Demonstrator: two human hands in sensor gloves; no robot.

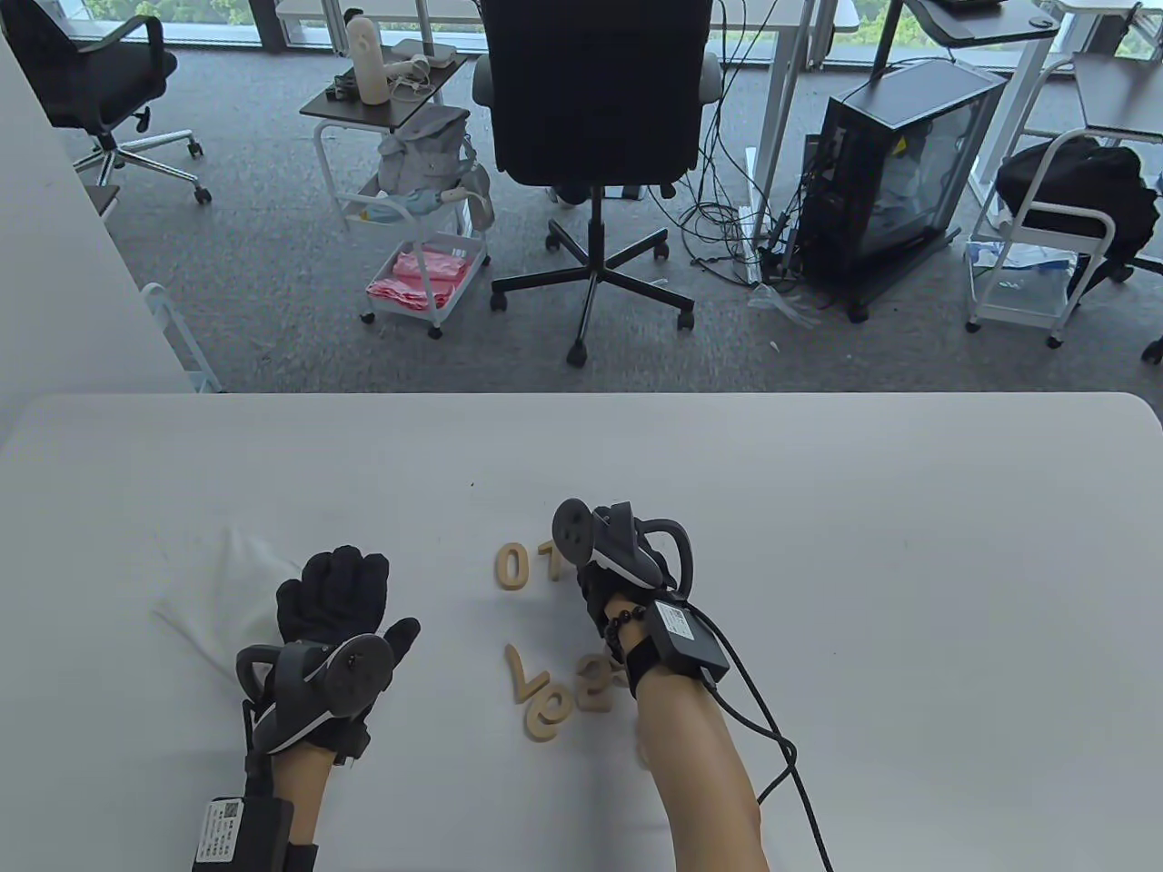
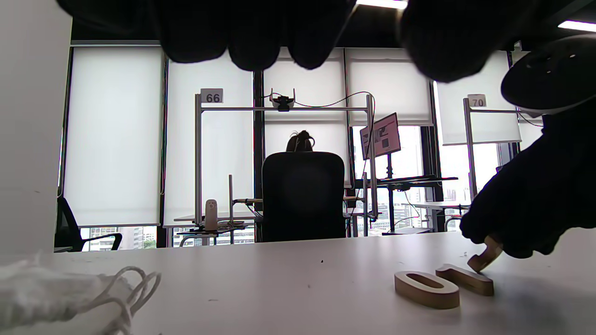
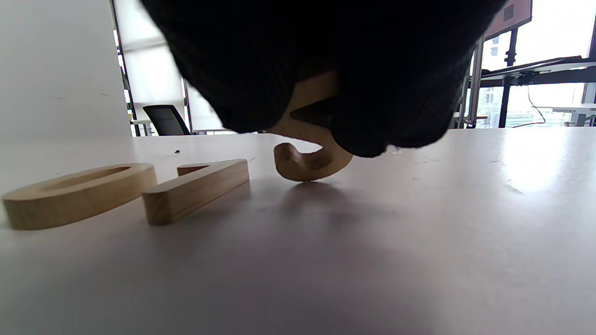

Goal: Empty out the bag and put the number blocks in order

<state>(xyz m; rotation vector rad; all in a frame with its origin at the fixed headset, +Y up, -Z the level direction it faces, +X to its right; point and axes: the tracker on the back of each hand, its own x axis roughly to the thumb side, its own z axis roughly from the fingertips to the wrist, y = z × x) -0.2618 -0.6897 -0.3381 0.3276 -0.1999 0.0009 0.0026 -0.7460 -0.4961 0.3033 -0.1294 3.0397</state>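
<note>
A wooden 0 [image 1: 513,565] and a 1 [image 1: 550,560] lie side by side mid-table. My right hand [image 1: 627,568] pinches another wooden number block [image 3: 307,160] just right of the 1, tilted, its curved end touching the table. The 0 [image 3: 79,193] and 1 [image 3: 200,186] show flat in the right wrist view. Several loose number blocks [image 1: 559,695] lie in a cluster nearer me, by my right wrist. My left hand [image 1: 341,590] rests open, palm down, on the edge of the empty white drawstring bag [image 1: 227,590], whose cord [image 2: 130,284] shows in the left wrist view.
The white table [image 1: 909,545] stretches bare to the right and back. Beyond its far edge stand an office chair [image 1: 595,109] and a cart [image 1: 418,227] on the floor. My right wrist's cable [image 1: 781,763] trails to the front edge.
</note>
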